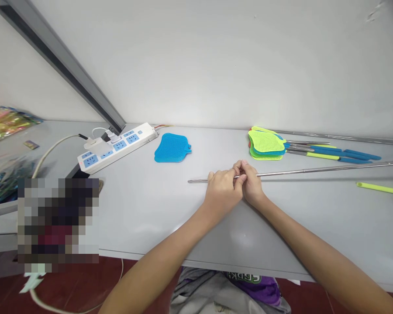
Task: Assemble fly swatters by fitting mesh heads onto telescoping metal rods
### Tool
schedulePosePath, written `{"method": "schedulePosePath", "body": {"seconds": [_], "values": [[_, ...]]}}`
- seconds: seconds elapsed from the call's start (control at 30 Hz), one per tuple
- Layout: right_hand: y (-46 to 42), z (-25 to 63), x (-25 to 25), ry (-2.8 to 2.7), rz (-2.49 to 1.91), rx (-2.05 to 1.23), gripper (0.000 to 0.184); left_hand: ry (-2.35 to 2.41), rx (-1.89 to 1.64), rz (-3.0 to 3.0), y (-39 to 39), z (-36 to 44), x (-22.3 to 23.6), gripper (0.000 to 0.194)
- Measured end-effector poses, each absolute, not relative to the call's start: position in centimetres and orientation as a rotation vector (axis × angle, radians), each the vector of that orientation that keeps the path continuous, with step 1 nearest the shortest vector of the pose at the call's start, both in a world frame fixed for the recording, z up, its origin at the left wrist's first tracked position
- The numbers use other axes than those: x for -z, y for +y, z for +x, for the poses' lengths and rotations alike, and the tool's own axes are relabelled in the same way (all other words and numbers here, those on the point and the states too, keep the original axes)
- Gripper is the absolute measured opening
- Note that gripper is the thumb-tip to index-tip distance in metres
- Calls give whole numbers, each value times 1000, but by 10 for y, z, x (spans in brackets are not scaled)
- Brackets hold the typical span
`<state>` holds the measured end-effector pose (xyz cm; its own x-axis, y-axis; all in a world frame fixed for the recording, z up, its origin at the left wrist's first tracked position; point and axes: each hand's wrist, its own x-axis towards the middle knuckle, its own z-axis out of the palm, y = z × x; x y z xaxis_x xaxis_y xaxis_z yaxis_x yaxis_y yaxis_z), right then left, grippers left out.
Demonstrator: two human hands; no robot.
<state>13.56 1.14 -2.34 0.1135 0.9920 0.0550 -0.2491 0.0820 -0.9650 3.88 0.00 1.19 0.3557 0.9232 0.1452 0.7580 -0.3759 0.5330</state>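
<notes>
- Okay, L hand [221,192] & R hand [253,183] meet near front-mid of grey desk [144,209], wrists apart, fingertips together.
- L fingers [236,178] curl shut on thin steel rod [314,171]; R fingers [245,168] close on it from other side, right next to L. Neither hand open; exact finger grip partly hidden.
- Rod lies roughly flat & long across desk: short tip sticks out left of hands, long part runs right, out of frame.
- Behind rod, to R: stack of green plastic swatter heads [266,144], w/ steel shafts & blue/yellow-green handles [327,152] fanned out right, not touching rod.
- Loose yellow-green handle [379,188] lies alone on desk, front of rod, far R.
- Blue plastic swatter head [172,148] sits flat, back-mid, well apart from hands.
- Back L: white power strip [118,147] w/ blue socket panels, white plug [96,145] in it, white cable [49,152] curving off desk.
- Long steel rods [343,137] along wall at back R.
- Far L: shiny colored packets [8,124]; pixelated patch [57,224] covers area by desk edge.
- Under desk: grey cloth [216,292], red floor [6,292].
</notes>
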Motion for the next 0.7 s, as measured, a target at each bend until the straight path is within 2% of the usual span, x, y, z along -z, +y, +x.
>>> {"method": "schedulePosePath", "body": {"seconds": [0.7], "values": [[13,139,24,-959,-1054,-1203,36,1516,-615,2356,-1,40,-9,27]]}}
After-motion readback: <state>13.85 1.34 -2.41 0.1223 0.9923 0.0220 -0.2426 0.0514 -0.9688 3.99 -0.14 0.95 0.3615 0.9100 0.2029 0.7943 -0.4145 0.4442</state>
